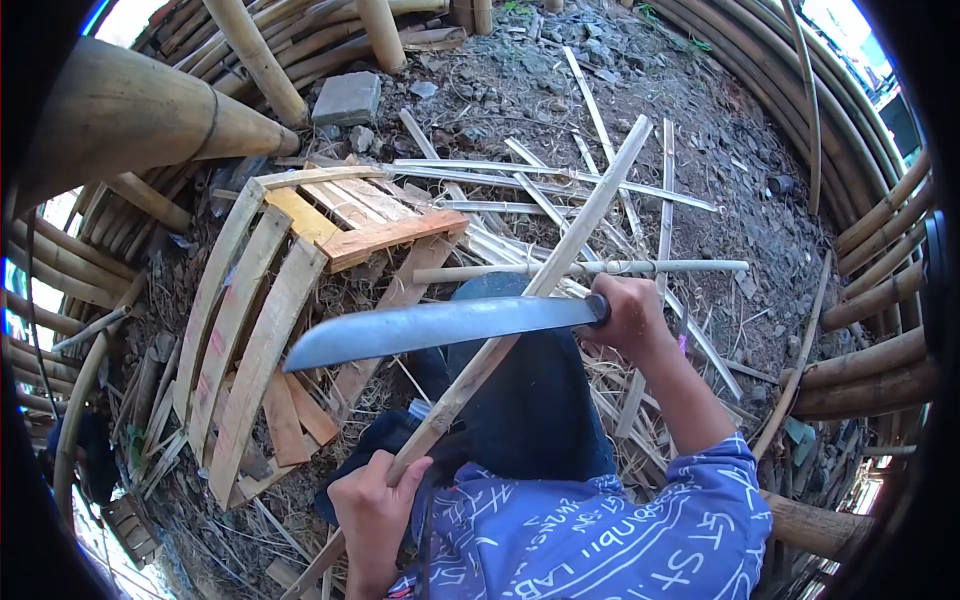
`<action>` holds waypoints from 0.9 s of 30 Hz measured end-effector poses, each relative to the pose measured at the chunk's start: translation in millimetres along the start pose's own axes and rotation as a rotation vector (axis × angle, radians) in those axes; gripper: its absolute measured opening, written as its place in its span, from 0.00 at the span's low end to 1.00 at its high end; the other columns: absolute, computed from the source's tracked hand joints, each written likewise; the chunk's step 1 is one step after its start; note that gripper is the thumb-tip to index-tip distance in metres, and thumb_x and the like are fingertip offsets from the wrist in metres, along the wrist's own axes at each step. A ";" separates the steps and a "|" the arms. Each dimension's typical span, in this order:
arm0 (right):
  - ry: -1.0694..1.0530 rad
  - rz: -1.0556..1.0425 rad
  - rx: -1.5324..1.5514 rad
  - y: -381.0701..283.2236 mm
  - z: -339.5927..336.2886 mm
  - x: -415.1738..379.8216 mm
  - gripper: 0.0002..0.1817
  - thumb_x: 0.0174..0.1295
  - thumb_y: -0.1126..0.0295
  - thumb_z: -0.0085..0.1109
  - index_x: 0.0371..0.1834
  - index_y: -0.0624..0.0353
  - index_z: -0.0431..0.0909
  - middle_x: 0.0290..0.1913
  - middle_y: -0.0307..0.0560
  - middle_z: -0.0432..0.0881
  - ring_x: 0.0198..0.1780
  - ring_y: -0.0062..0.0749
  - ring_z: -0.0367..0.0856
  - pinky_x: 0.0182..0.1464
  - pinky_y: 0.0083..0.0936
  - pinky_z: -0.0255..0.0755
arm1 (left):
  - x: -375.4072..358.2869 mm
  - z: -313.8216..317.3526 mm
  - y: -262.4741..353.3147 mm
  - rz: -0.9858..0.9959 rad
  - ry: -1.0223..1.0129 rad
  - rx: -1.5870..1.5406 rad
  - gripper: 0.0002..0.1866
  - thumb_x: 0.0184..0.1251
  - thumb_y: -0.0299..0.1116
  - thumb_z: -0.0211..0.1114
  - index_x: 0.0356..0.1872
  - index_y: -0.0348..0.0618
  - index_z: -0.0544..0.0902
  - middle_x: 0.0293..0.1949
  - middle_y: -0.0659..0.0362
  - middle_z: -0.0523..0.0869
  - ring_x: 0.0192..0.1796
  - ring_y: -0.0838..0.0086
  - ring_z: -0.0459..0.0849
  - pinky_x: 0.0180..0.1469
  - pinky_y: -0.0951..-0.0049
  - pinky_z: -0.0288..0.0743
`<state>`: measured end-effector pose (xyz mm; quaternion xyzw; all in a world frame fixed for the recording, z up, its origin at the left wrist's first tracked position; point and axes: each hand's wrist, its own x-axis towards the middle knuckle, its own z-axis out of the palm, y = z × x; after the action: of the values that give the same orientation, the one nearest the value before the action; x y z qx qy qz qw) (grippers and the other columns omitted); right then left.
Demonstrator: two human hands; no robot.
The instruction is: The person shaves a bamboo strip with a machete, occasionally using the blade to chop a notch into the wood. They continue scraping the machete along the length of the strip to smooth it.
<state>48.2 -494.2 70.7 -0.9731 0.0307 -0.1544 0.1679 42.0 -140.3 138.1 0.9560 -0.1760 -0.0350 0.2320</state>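
My right hand point(632, 312) is closed round the dark handle of a machete point(430, 328). Its broad steel blade points left and crosses over a long bamboo strip point(580, 230). That strip runs slantwise from the lower left to the upper right, above my legs. Lower down, my left hand point(377, 505) is wrapped round the strip near its bottom end, thumb along the top. Under the blade lie my dark-clothed knees point(530, 400).
A wooden crate point(390, 238) of slats stands at my left. Split bamboo strips point(550, 205) and shavings lie scattered ahead. A grey concrete block point(347, 98) sits further off. Thick bamboo poles point(150, 105) rise at the left, and stacked bamboo point(870, 365) lines the right.
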 end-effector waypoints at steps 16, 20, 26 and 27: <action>0.171 0.401 0.039 29.7 -28.7 -6.6 0.06 0.48 0.74 0.60 0.29 0.62 0.77 0.21 0.52 0.80 0.24 0.43 0.82 0.29 0.35 0.74 | 4.9 -10.4 3.6 -0.029 -0.040 0.046 0.22 0.54 0.45 0.72 0.18 0.41 0.71 0.12 0.52 0.72 0.16 0.56 0.74 0.19 0.63 0.64; 0.096 0.344 0.330 -29.8 -41.1 -8.7 0.09 0.44 0.75 0.63 0.30 0.62 0.76 0.21 0.51 0.79 0.23 0.43 0.81 0.29 0.33 0.74 | 16.3 -11.4 23.3 -0.017 -0.050 0.077 0.20 0.55 0.43 0.72 0.19 0.42 0.72 0.13 0.53 0.73 0.17 0.57 0.75 0.20 0.63 0.64; 0.052 -0.017 0.093 -27.3 -39.6 4.1 0.15 0.38 0.69 0.68 0.28 0.59 0.73 0.20 0.51 0.78 0.25 0.50 0.80 0.27 0.38 0.72 | 9.4 3.8 8.6 0.045 -0.137 0.017 0.17 0.63 0.39 0.66 0.22 0.41 0.71 0.13 0.51 0.75 0.18 0.54 0.77 0.20 0.60 0.65; 0.015 -0.010 0.050 -24.1 -32.4 4.3 0.14 0.39 0.69 0.67 0.28 0.59 0.72 0.21 0.52 0.78 0.25 0.50 0.80 0.27 0.39 0.73 | 8.1 4.5 8.4 0.032 -0.149 -0.003 0.17 0.64 0.39 0.65 0.22 0.41 0.71 0.13 0.50 0.74 0.18 0.53 0.77 0.20 0.60 0.65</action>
<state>42.4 -482.2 109.1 -0.9676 0.0234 -0.1632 0.1911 46.2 -152.1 138.0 0.9475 -0.2081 -0.1023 0.2203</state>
